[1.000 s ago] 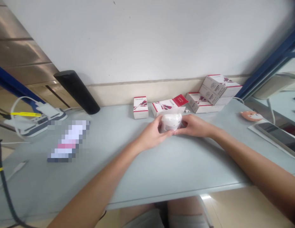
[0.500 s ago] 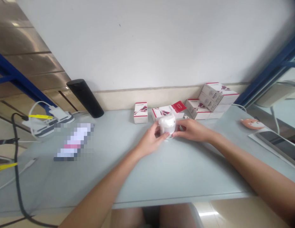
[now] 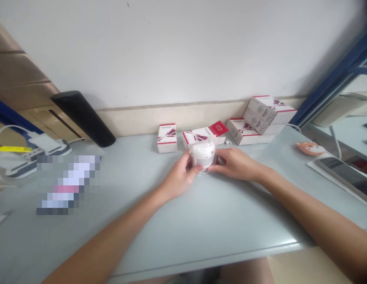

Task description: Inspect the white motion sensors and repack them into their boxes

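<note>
A round white object wrapped in clear plastic [image 3: 202, 154] stands just in front of the boxes. My left hand [image 3: 179, 175] grips it from the left, with the thumb across its lower front. My right hand [image 3: 235, 164] holds its right side, fingers pressed against the plastic. Its back is hidden from me. Close behind it lies an open white box with a red flap [image 3: 201, 135]. A small white and red box [image 3: 167, 138] stands to the left of my left hand.
More white and red boxes [image 3: 263, 119] are piled against the wall at right. A black cylinder [image 3: 82, 118] lies at the back left, near a power strip [image 3: 32, 157]. A pixelated item [image 3: 67, 185] lies on the pale table [image 3: 218, 225]. A fox-faced orange item [image 3: 310, 148] and a tablet [image 3: 345, 169] sit at right.
The whole scene has shifted left in view as my head turned. Both hands have stayed on the wrapped object, which now stands more upright between them.
</note>
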Demonstrator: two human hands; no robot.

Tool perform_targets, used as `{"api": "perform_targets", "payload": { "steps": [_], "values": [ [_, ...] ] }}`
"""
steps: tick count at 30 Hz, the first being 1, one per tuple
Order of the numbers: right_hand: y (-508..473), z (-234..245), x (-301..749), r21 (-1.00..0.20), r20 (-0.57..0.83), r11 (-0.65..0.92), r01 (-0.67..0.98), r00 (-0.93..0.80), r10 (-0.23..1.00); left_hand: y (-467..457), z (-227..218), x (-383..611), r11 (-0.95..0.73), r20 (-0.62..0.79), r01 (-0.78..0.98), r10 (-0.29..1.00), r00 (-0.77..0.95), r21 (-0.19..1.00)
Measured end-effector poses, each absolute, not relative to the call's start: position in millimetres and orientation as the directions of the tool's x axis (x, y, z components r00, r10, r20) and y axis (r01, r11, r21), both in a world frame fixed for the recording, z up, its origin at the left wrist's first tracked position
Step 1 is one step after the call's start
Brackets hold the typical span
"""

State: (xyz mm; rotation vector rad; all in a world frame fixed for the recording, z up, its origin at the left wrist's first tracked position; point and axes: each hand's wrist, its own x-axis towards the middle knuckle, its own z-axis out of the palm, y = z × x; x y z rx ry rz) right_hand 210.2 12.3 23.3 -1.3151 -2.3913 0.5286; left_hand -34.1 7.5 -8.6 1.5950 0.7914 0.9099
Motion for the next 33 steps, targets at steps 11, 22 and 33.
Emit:
{"api": "perform_targets", "payload": {
  "steps": [11, 22, 33],
  "values": [
    [9, 20, 208, -0.485, 0.141, 0.512, 0.709, -0.514, 0.846, 4, -3, -37, -0.205, 0.134, 0.089, 0.856, 0.500, 0.975],
    [8, 22, 206, -0.498, 0.165, 0.526, 0.690, -0.520, 0.838, 2, 3, -38, -0.198, 0.094, 0.160, 0.862, 0.498, 0.967],
    [3, 16, 200, -0.598, 0.165, 0.506, 0.622, -0.522, 0.837, 5, 15, -35, -0.011, 0.049, -0.135, 0.957, 0.285, 0.991]
  ]
}}
